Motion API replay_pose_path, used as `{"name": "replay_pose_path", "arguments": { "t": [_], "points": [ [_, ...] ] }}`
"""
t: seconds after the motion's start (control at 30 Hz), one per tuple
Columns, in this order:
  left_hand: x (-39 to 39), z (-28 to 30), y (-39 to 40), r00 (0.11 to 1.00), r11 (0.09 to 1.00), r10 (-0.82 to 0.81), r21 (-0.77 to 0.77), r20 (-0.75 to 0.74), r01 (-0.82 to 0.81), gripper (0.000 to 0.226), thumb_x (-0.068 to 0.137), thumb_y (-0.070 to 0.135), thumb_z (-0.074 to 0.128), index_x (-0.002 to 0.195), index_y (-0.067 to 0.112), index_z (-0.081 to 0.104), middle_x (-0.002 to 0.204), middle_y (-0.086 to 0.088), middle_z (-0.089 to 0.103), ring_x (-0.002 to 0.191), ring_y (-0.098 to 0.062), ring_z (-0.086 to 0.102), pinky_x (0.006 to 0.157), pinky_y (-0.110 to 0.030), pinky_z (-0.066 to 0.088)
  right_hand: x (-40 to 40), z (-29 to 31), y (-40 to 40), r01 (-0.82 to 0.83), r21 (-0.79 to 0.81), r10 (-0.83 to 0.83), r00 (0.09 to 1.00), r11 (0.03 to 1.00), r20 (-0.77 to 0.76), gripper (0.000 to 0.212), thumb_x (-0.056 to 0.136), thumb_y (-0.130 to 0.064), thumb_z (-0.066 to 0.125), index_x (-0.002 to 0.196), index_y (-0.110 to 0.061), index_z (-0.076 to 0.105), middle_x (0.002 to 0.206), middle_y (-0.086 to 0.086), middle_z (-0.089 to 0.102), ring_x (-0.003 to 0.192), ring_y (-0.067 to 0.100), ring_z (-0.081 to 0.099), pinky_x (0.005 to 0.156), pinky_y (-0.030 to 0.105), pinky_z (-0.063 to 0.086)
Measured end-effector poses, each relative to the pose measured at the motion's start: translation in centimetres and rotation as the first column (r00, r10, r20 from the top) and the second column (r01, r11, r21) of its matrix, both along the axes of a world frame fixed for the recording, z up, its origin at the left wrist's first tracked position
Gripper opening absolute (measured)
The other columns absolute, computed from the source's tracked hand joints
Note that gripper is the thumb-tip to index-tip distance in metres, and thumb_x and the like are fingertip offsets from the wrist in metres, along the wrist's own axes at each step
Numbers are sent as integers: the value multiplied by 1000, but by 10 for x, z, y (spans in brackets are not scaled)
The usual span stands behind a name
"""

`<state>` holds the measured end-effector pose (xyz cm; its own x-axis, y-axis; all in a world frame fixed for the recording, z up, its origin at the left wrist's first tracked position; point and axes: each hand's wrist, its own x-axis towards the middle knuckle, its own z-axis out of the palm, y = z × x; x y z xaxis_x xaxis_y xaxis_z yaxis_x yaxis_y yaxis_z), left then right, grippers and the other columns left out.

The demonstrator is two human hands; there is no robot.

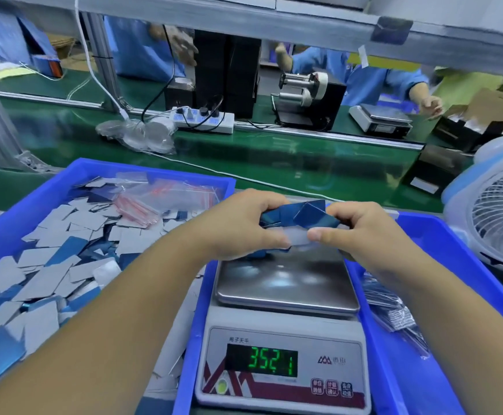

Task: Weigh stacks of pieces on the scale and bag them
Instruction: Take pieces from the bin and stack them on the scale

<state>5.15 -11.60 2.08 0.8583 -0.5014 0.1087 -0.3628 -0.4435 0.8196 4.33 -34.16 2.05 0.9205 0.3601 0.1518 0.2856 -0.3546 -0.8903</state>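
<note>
while both hands work above the far edge of the scale pan [286,283], the stack of blue pieces [298,218] sits between them, gripped at each end. its long axis runs side to side, from the left hand [244,226] across to the right hand [361,232], and it lies just beyond the thumbs, toward the fingertips. the left hand's fingers curl over the top of the stack with the thumb pinching from the near side; the right hand pinches likewise, its thumb tip meeting a pale strip [298,238] along the near edge of the stack, which may be a clear bag's mouth or a backing, i cannot tell which. one piece at the right end is cocked up at an angle, so the stack looks not yet squared. whether the stack touches the pan is hidden by the hands; the display [262,360] reads green digits, roughly 35.21, which suggests some load on it. both hands are equally close, so neither has the lead; the coming move likely turns on keeping that side-to-side axis level. left of the fingers, a blue tray [154,172] holds loose pieces [49,265] and small zip bags [142,205]; right, another blue tray [454,250] holds filled bags [394,313], and a fan [502,217] stands beyond.
</note>
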Motion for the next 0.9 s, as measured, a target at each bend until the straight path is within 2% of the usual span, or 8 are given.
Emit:
{"name": "replay_pose_path", "arguments": {
  "t": [0.1,0.2,0.27,0.4,0.53,0.63,0.77,0.9],
  "points": [
    [0,-2,2,1000,999,-1,45,3,1,29,79,18,77,95,40,68,80,23,68,65,2,61,61,-12,48,3,-6,-2,25,-188,-24,1000,982,7,10,81,-21,79,78,-18,70,60,-11,58,55,4,48,54,16,37],
    [-1,-5,-1,1000,1000,15,13,16,-15,38,77,13,77,105,36,66,98,17,72,87,-5,68,79,-29,57,3,-9,-2,44,-383,-3,994,923,106,21,79,-30,80,88,-46,70,86,-18,70,81,1,63,74,17,47],
    [-5,-4,-6,999,1000,7,-15,52,-7,44,76,13,78,110,37,63,103,13,71,92,-11,68,81,-34,57,-1,-7,0,19,-388,34,991,922,130,33,77,-33,80,91,-58,66,90,-25,69,86,-3,62,74,13,46],
    [-8,-5,-14,989,998,-39,52,143,32,46,81,17,75,114,39,52,101,13,61,84,-7,61,74,-32,54,-2,-7,4,-22,-292,55,993,956,105,24,81,-32,78,98,-46,68,92,-25,69,84,-5,64,70,8,44],
    [-9,-7,-15,984,996,-41,81,175,27,56,79,17,76,118,42,45,113,21,46,109,12,45,81,-9,41,-5,-10,9,1,-293,39,991,956,131,22,84,-25,75,96,-40,65,67,-29,61,55,-4,53,55,7,38],
    [-10,-7,-17,990,999,-41,-6,137,42,60,78,9,70,120,44,45,115,14,45,106,5,48,84,-17,47,-5,-11,12,47,-311,17,980,949,200,28,80,-23,77,91,-44,62,62,-30,58,49,0,47,53,10,37],
    [-12,-9,-23,993,984,12,-180,116,9,53,69,11,52,114,38,51,108,5,48,93,-6,51,81,-20,47,-5,-14,12,43,-235,7,978,971,206,30,77,-22,80,95,-40,64,76,-21,65,46,3,38,49,10,33],
    [-6,-13,-33,987,875,155,-459,-33,-152,46,68,8,37,104,28,56,91,5,51,74,-18,44,75,-31,40,-5,-17,13,43,-260,15,976,965,215,31,76,-26,80,94,-40,59,78,-26,62,54,-1,48,53,10,36]
  ]
}}
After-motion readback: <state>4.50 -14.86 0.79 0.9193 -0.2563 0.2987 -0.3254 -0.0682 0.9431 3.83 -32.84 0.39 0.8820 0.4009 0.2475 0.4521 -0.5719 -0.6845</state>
